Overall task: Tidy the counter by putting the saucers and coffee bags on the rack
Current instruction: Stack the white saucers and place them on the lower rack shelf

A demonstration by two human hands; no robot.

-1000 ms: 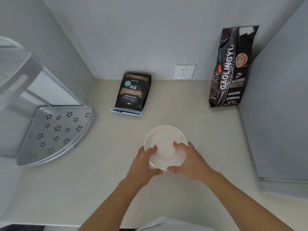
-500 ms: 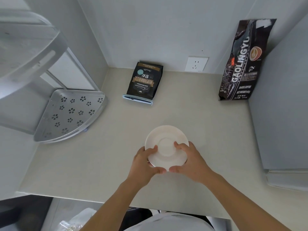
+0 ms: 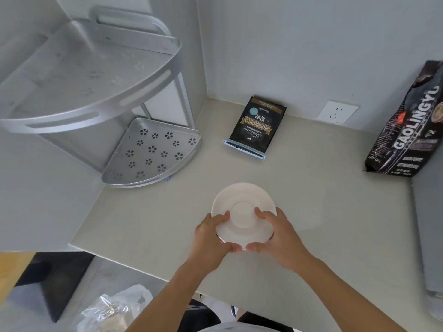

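Two hands grip a white saucer (image 3: 243, 212) over the beige counter (image 3: 148, 226): the left hand (image 3: 212, 238) curls round its rim at 8 o'clock, thumb on top and fingertips tucked beneath, while the right hand (image 3: 279, 238) clasps the rim at 4 o'clock in the same way. The two forefingers nearly meet under the near edge at 6 o'clock. A second rim appears to show just below the first, though whether this is another saucer cannot be told.

From the saucer, a small black coffee bag (image 3: 257, 127) lies flat at 12 o'clock, its top against the back wall. A tall dark coffee bag (image 3: 407, 130) marked GAOLINGYU leans upright in the corner at 2 o'clock. A white wall socket (image 3: 337, 111) sits between the two bags.

At 10 o'clock a two-tier metal corner rack (image 3: 148, 152) stands, its lower shelf pierced with flower-shaped holes.
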